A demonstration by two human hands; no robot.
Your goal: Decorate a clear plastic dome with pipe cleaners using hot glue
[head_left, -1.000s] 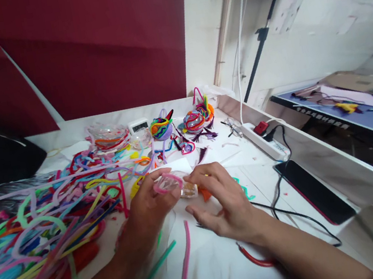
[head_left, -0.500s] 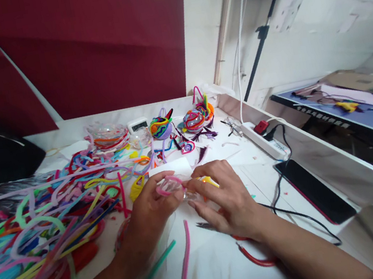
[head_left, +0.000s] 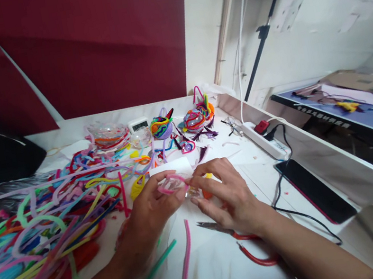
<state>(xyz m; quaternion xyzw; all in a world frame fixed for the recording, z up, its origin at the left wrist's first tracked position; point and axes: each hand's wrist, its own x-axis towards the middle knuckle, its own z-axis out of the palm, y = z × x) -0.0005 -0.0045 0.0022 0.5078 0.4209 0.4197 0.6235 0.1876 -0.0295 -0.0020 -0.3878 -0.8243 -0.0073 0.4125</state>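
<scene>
My left hand (head_left: 154, 204) grips a clear plastic piece (head_left: 172, 185), its fingers and thumb on either side. A pink pipe cleaner (head_left: 178, 177) runs in a loop along the plastic. At the right end of that loop my right hand (head_left: 223, 193) pinches the pink pipe cleaner with its fingertips, partly hiding it. Shiny clear plastic (head_left: 193, 192) shows just below those fingertips. Under my right wrist lie red-handled scissors (head_left: 256, 259), partly covered. A short pink pipe cleaner (head_left: 185, 257) and a green one (head_left: 160, 261) lie nearer on the white table.
A heap of coloured pipe cleaners (head_left: 43, 227) spreads over the left side. Two wrapped colourful balls (head_left: 162, 127) stand at the back, beside a small digital clock (head_left: 138, 125). On the right are a power strip (head_left: 266, 140), a black cable and a phone (head_left: 314, 191).
The plastic piece with the pink pipe cleaner has tilted slightly in my left hand. My right hand has shifted a little, uncovering more of the scissors.
</scene>
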